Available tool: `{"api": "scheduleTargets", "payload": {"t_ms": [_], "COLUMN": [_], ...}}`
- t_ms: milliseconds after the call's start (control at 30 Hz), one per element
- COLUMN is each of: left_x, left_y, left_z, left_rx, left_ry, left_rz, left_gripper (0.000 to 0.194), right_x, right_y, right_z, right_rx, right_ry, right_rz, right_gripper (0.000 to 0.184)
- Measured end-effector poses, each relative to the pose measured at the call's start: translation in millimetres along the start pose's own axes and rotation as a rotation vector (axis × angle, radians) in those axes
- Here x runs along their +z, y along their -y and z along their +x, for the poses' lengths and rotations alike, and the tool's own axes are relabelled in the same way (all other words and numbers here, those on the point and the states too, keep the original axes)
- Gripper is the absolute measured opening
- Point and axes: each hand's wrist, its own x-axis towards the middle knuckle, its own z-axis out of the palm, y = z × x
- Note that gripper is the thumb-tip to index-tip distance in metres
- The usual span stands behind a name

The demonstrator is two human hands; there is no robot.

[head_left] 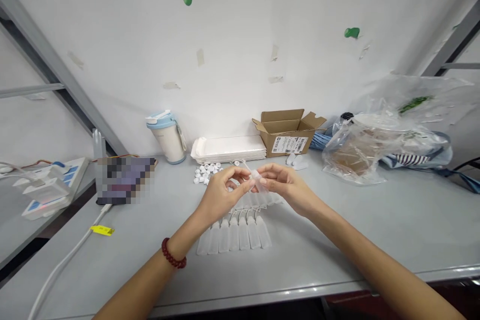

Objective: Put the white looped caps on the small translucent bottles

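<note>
Translucent bottle (255,175), one: frosted, whitish plastic, soft-looking, with a thin pale strand rising at its upper end; finer detail is lost to small size and covering fingers. Location: above the desk (337,230), between the two hands, before the middle of the far row.

Left hand (220,189), one: grip pinched on the bottle's upper end, thumb and fingertips together. Dark red beaded bracelet (173,253), one, around the wrist.

Right hand (287,184), one: grip likewise pinched on the bottle, from the other side.

Near-row bottles (233,236), seven: frosted, long and flat-sided, lying side by side, wider ends toward the person, narrow pale strands curving at the far ends.

Far-row bottles (245,202), several: same kind, partly hidden by the hands; exact count cannot be told.

White caps (204,172), more than ten: small, round, loosely heaped beyond the left hand; overlapping, exact count uncertain.

White trays (230,150), one stack of several, against the wall.

Cardboard box (287,132), one: brown, flaps raised, white label on its front.

Lidded cup (167,140), one: cream body, light blue top.

Clear plastic bag (352,157), one, at right.
</note>
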Motion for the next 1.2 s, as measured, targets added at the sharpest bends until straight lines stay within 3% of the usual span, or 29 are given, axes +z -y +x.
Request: {"api": "scheduleTargets", "payload": {"t_ms": [133,233,433,633,733,933,1067,1200], "left_x": [2.3,3.6,2.6,3.6,6.3,20.4,30.1,32.6], "left_y": [2.1,5.1,4.3,-1.1,-5.7,-12.1,-9.6,-8.2], "left_z": [-4.3,-5.1,-5.3,-7.4,-10.7,-25.4,-32.3,-33.1], "left_rx": [0.409,0.542,0.512,0.513,0.479,0.379,0.367,0.394], "left_ry": [-0.097,-0.041,-0.013,0.026,0.138,0.497,0.575,0.596], "left_rz": [0.343,0.491,0.496,0.456,0.431,0.441,0.536,0.609], "left_gripper": [0.021,0.033,0.035,0.039,0.040,0.036,0.036,0.031], "right_x": [2.4,3.2,4.8,-10.5,-26.4,-43.7,-40.2,-37.1], "right_y": [-6.0,-9.1,-6.3,4.1,10.7,15.3,10.1,5.9], "right_z": [1.6,2.2,1.6,0.0,-0.5,-0.5,0.4,2.1], "right_rx": [0.063,0.130,0.169,0.192,0.289,0.495,0.636,0.645], "right_ry": [-0.020,-0.013,0.033,0.173,0.269,0.626,0.773,0.812], "right_rz": [0.211,0.302,0.354,0.201,-0.059,-0.473,-0.572,-0.608], "right_gripper": [0.023,0.024,0.022,0.021,0.023,0.018,0.019,0.018]}}
